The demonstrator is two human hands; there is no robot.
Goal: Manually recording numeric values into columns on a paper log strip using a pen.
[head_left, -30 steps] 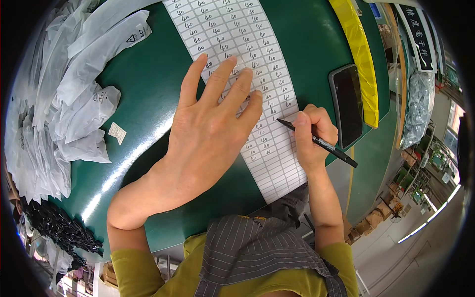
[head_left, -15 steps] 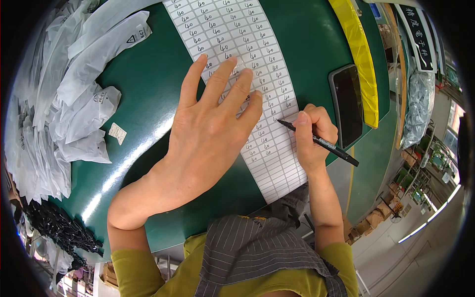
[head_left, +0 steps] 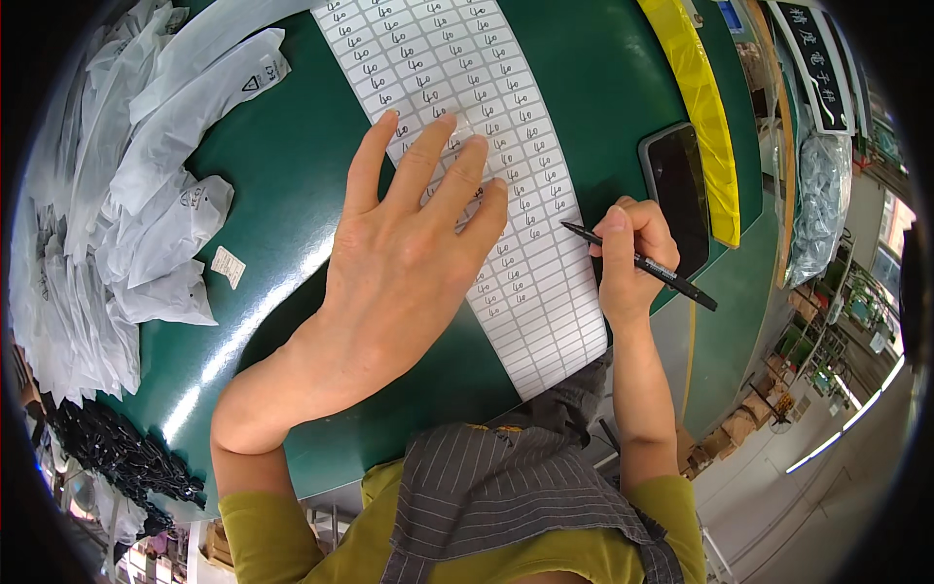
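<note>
A long white sheet of small labels (head_left: 545,292), each with a handwritten mark, lies across the green table (head_left: 282,175). My left hand (head_left: 409,253) rests flat on it with fingers spread, holding it down. My right hand (head_left: 628,258) grips a black pen (head_left: 642,265). Its tip touches the sheet's right edge, just right of my left fingertips.
A dark phone (head_left: 676,200) lies right of the sheet, beside a yellow strip (head_left: 700,107) along the table edge. Several white plastic bags (head_left: 156,185) pile up at the left, with a loose small label (head_left: 229,266) near them. Black items (head_left: 107,448) lie lower left.
My right hand and the pen have shifted very slightly on the sheet. My left hand has stayed flat in place.
</note>
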